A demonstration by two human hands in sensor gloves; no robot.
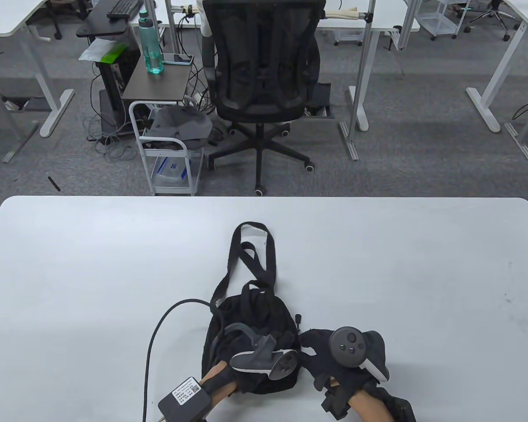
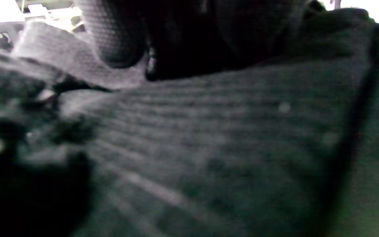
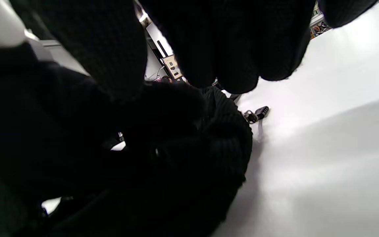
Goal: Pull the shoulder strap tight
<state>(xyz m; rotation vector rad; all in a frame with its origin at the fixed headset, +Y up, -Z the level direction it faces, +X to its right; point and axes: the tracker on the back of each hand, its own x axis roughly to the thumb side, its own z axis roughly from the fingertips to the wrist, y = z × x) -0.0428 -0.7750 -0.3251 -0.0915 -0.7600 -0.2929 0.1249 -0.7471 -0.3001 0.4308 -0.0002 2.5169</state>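
Left hand point(image 1: 251, 356) rests on the backpack point(image 1: 251, 316); right hand point(image 1: 334, 356) lies beside it; neither grip can be told. The shoulder strap point(image 1: 253, 255) lies slack beyond them, so an unanchored pull would likely drag the bag.

Dark ribbed fabric point(image 2: 229, 141) fills nearly the whole left wrist view, close and blurred, its ridges running in bands across the frame. A gloved fingertip point(image 2: 117, 36) hangs in from the top edge and rests against the cloth. Bright, washed-out surroundings show only at the upper corners.
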